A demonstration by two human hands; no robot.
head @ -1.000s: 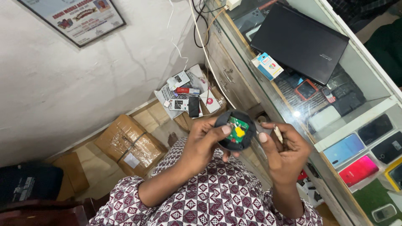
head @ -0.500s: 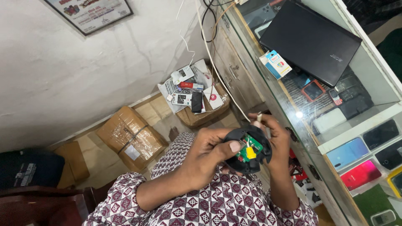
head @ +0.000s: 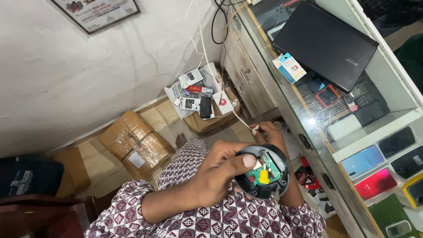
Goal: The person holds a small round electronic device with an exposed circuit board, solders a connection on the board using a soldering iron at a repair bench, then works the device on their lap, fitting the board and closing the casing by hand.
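The person's left hand (head: pixel 216 176) is wrapped around a round black device housing (head: pixel 262 172), thumb pressed on its rim, holding it open-side up above the lap, just beside the glass counter (head: pixel 317 145). Inside the housing sits a green circuit board (head: pixel 266 169) with a yellow part (head: pixel 263 177) on it. The right hand (head: pixel 271 134) lies behind the housing, its grip pinching the end of a thin white cable (head: pixel 220 83) that runs up the wall. On the counter rests a closed black laptop (head: pixel 326 42) and a small blue box (head: pixel 289 67). Taped cardboard boxes (head: pixel 136 143) stand on the floor below.
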